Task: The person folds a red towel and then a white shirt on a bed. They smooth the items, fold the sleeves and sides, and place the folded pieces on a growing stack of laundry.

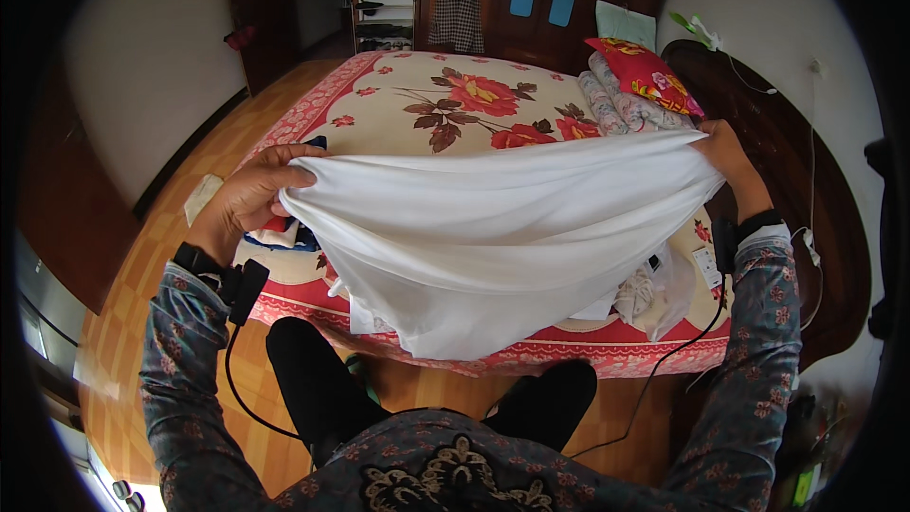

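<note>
A white cloth (pixel 483 227), perhaps a garment, hangs stretched between my two hands above the near part of the bed. My left hand (pixel 263 185) pinches its upper left corner between thumb and fingers. At the opposite corner, my right hand (pixel 719 146) grips the fabric. Loose folds sag in the middle, and the lower edge droops over the bed's near side. Below my left hand lies a stack of folded clothes (pixel 284 235), partly hidden by hand and cloth. More white material (pixel 366 316) shows under the cloth's lower left edge.
The bed carries a floral bedspread (pixel 398 114). A red pillow (pixel 643 78) and rolled bedding (pixel 604 96) sit at its far right. Near the right edge lie a clear plastic bag (pixel 665 299) and a printed card (pixel 707 268). A dark headboard (pixel 789 178) stands on the right. Cables run from both wrists.
</note>
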A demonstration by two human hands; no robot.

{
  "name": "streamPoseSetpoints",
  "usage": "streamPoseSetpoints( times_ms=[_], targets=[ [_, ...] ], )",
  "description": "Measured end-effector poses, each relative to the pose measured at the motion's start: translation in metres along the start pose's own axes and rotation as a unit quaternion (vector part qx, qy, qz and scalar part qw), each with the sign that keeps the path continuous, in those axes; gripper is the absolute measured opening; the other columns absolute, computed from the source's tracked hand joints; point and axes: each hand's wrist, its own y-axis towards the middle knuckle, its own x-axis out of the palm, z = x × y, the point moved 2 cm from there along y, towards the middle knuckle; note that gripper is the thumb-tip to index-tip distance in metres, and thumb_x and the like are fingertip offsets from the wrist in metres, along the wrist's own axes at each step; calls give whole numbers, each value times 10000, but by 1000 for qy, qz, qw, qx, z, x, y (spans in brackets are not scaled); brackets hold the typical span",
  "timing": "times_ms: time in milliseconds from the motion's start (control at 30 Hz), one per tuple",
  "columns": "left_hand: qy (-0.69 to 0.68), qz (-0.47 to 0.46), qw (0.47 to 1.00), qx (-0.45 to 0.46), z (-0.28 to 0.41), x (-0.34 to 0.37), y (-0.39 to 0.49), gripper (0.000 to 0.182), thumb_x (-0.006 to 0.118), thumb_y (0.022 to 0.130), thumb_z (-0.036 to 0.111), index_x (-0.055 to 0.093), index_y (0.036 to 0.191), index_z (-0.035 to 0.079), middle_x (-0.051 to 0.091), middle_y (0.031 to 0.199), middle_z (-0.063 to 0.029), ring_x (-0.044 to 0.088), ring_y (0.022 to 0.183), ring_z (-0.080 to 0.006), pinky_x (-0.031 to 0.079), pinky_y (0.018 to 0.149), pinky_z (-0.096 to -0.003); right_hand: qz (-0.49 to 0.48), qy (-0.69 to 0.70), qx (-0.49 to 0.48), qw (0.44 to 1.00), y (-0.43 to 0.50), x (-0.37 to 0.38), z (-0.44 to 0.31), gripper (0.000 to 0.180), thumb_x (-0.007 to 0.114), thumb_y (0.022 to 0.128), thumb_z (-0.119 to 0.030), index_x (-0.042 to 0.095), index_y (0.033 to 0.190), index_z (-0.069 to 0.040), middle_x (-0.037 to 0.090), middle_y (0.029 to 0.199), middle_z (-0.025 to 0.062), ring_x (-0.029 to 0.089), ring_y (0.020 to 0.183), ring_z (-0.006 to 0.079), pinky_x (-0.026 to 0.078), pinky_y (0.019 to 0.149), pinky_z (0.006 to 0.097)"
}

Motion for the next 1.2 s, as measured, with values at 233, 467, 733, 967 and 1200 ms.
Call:
streamPoseSetpoints(
  times_ms=[233,467,733,967,1200],
  targets=[
    [311,16,947,-82,10,-25,-1,467,770,703,158,626,1086,-67,675,923,-118,657,726,-166,570,622,-248,-118,81,-3,990,-29,17,34,229,760,647,10,652,847,42,652,756,171,636,720,235,502,704,332],
    [141,102,985,6,57,-39,-30,245,774,756,63,641,944,-20,640,780,-79,534,499,-46,286,325,-124,52,-86,25,995,-63,27,94,144,681,719,-19,684,861,6,658,815,222,659,787,340,517,732,363],
    [142,-34,986,78,86,-48,-65,283,775,809,241,589,809,27,542,612,2,435,415,-6,273,315,-127,97,682,396,608,-113,96,115,266,474,960,-114,556,1201,-35,647,1136,123,670,949,237,591,781,385],
    [114,142,973,145,88,-59,-51,353,639,897,177,531,1165,-25,618,822,-48,509,467,-28,341,329,-140,-105,761,146,623,-59,22,64,341,378,975,-111,515,1208,97,589,1177,279,633,1026,394,551,891,516],
    [201,201,958,26,50,-43,110,246,493,963,104,561,1139,-53,632,761,-60,510,467,-65,485,445,-167,41,669,333,663,40,115,3,295,486,946,-50,510,1218,59,609,1134,201,627,993,322,546,879,446]
  ],
)
